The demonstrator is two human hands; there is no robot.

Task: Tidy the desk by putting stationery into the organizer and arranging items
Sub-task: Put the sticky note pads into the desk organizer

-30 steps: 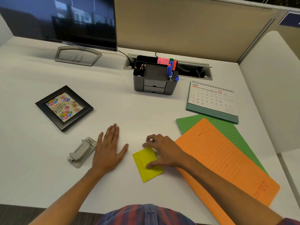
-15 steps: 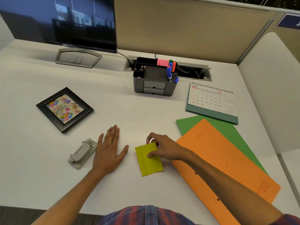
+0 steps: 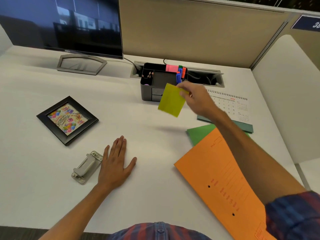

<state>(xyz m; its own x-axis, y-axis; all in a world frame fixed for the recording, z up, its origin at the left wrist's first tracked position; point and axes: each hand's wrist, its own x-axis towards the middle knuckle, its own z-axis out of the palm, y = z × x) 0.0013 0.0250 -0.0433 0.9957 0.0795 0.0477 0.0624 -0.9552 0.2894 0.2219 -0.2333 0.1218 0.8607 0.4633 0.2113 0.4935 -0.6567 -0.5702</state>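
Sticky-note pad [image 3: 171, 99], yellow-green, hangs in the air just in front of the dark grey desk organizer [image 3: 152, 87], overlapping its drawer face from our viewpoint. We pinch it at its upper right corner with our right hand [image 3: 195, 99], thumb and fingertips closed on that corner while the rest of the pad dangles free below. Its long axis runs from about one o'clock down to seven o'clock, tilted a little off vertical, the broad face turned toward us and the free lower edge pointing at the desk.

We judge that we are in the carry step: the pad is off the desk and nearly at the organizer, but not yet over any compartment. The next move calls for lifting it above the rim and turning it so a narrow edge leads down into a slot. The back compartment at twelve o'clock from the pad already holds pink notes [image 3: 171, 68], with markers [image 3: 180, 75] packed beside them, so we would need to aim cleanly. The shallow middle tray looks free. Pencils [image 3: 150, 74] stand in the left pocket.

Our left hand [image 3: 115, 168] lies flat on the white desk [image 3: 155, 187], fingers straight and together, holding nothing, with the hole punch [image 3: 86, 168] just beside it at nine o'clock. An orange folder [image 3: 223, 179] and a desk calendar [image 3: 239, 106] lie at four and three o'clock.
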